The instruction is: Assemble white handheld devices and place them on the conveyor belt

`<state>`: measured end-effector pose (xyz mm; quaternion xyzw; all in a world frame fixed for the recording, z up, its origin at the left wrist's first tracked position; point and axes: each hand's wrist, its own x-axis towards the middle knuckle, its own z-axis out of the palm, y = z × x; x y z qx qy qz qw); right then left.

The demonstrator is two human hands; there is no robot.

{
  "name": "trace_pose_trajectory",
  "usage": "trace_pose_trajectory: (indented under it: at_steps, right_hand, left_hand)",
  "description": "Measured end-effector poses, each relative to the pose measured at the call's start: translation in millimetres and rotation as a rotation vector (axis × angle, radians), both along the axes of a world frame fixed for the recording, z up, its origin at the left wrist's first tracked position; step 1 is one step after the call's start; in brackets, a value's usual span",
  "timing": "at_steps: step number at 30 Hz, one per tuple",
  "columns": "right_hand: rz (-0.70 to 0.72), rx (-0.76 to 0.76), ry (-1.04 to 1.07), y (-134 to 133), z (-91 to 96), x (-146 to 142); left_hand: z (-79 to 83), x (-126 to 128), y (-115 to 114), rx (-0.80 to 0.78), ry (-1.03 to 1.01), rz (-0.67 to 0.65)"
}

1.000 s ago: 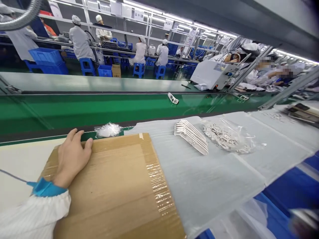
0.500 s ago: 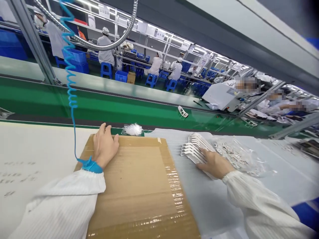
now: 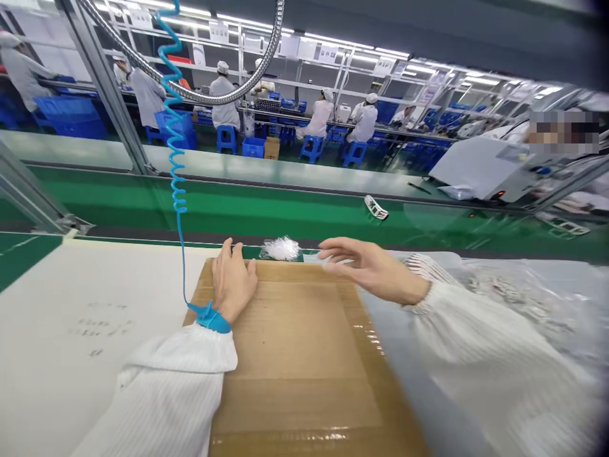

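A flat brown cardboard sheet or box top, with glossy tape along its edges, lies in front of me. My left hand rests open on its far left corner, a blue wrist strap around the wrist. Over the far right corner hovers my right hand, fingers stretched out and holding nothing. Behind my right wrist, the row of white slatted plastic parts is partly hidden. Past the cardboard's far edge sits a small heap of clear plastic bits.
A blue coiled cord hangs down to the wrist strap. Beyond runs a green conveyor belt carrying a white part. A clear bag of small parts lies at right. White paper with handwriting covers the left side. Co-workers sit farther back.
My right hand has let go of the white slatted parts and moved left to the cardboard's far right corner. The left hand stays on the cardboard. The view has turned to the right somewhat leftward.
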<state>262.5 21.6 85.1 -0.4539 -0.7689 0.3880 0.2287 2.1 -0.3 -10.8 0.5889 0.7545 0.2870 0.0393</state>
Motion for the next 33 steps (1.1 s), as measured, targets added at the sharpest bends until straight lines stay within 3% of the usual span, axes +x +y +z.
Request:
trace_pose_trajectory:
  at_steps: [4, 7, 10, 12, 19, 33]
  right_hand:
    - [0.18, -0.488, 0.448, -1, -48.9, -55]
    - [0.069, -0.67, 0.712, -3, -79.7, -64]
    - [-0.17, -0.707, 0.92, 1, -90.0, -55]
    - [-0.243, -0.737, 0.976, 5, -89.9, -47]
    - [-0.156, -0.747, 0.913, 6, -88.2, -41]
    - [-0.181, -0.728, 0.93, 8, -93.2, -42]
  left_hand:
    - [-1.3, 0, 1, -0.009, 0.0, 0.004]
    - [-2.3, 1, 1, -0.004, -0.004, 0.002]
    - [-3.2, 2, 0, 0.007, -0.007, -0.008]
    - [-4.3, 3, -1, 0.012, -0.013, -0.015]
    - [-7.2, 4, -2, 0.033, -0.029, -0.015]
    - [-3.8, 3, -2, 0.025, -0.052, -0.034]
